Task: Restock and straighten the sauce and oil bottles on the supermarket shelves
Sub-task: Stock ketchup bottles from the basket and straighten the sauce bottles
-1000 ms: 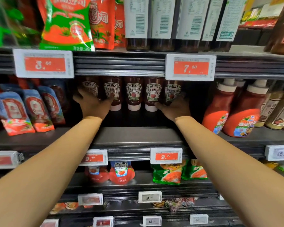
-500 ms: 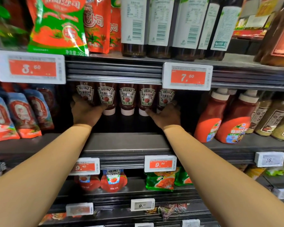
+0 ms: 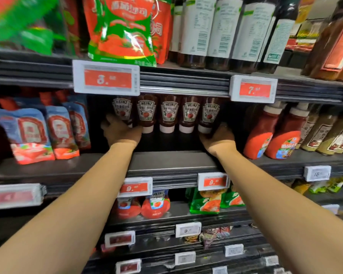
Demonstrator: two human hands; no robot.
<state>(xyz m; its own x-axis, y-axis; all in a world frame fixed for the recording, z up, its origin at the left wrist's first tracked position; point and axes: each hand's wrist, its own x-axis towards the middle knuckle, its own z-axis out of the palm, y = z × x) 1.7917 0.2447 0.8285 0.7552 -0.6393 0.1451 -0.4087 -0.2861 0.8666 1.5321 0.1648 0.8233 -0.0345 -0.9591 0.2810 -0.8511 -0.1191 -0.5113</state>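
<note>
Far left on the middle dark metal shelf (image 3: 166, 161), a cluster of blue-and-red soft sauce pouches (image 3: 34, 133) leans at the shelf front, out of play for now. Moving in, here's the left hand (image 3: 121, 132), reaching deep under the upper shelf, fingers around the base of the leftmost bottle in the row; how tightly they curl I cannot tell, as the back of the hand hides them. And there's the row itself: five dark red upside-down Heinz ketchup squeeze bottles (image 3: 168, 113), white caps down, green-edged shield labels facing out, standing side by side well back from the shelf lip. The two at the left look a touch tilted and crowded together, the right three more evenly spaced. Then the right hand (image 3: 219, 138), cupped against the cap end of the rightmost bottle; its fingertips are hidden behind the bottle, so whether it truly grasps or only presses, I cannot tell.

The step looks like bracketing the row from both ends to draw it forward. To do it well, I'd say keep the pressure low, near the caps, and even from both sides, so these top-heavy bottles slide together rather than topple, and finish with the labels square to the aisle. Further right, bright red ketchup bottles with white caps (image 3: 275, 135) stand at the shelf front.
</note>
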